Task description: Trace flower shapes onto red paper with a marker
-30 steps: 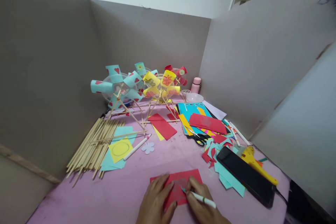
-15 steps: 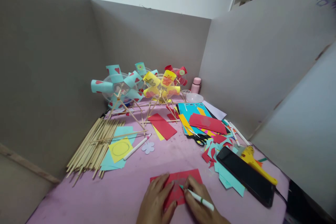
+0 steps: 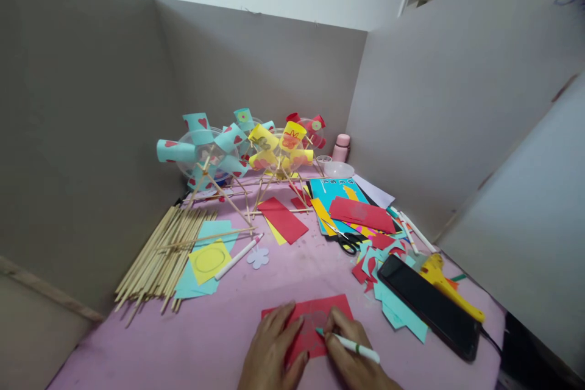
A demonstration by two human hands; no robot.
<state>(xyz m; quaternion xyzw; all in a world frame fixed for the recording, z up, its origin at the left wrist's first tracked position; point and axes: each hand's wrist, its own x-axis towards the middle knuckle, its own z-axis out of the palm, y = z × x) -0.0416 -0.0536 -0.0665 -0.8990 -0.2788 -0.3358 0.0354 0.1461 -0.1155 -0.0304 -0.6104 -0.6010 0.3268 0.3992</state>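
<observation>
A piece of red paper point(image 3: 336, 304) lies on the pink tabletop close to me, with a faint drawn shape on it. My left hand point(image 3: 272, 347) rests across its left side, fingers stretched out and pressing it down. In my right hand point(image 3: 350, 347) is a white felt-tip pen point(image 3: 359, 348) with a green tip, pinched between thumb and fingers. The tip is at the paper's middle, right of my left fingers. Farther off lie a pale flower cutout point(image 3: 258, 258), a second white marker point(image 3: 238, 257) and a yellow square point(image 3: 210, 261) with a drawn circle.
Wooden sticks point(image 3: 159, 256) are piled at left. Paper pinwheels on stick stands, one blue point(image 3: 176, 151) and one yellow point(image 3: 292, 136), stand behind. At right are scissors point(image 3: 348, 242), paper scraps point(image 3: 400, 311), a phone point(image 3: 427, 304) and a yellow glue gun point(image 3: 450, 292). Grey panels point(image 3: 269, 61) enclose the table.
My right hand and the pen have shifted slightly to the right and down over the red paper. My left hand stays in place.
</observation>
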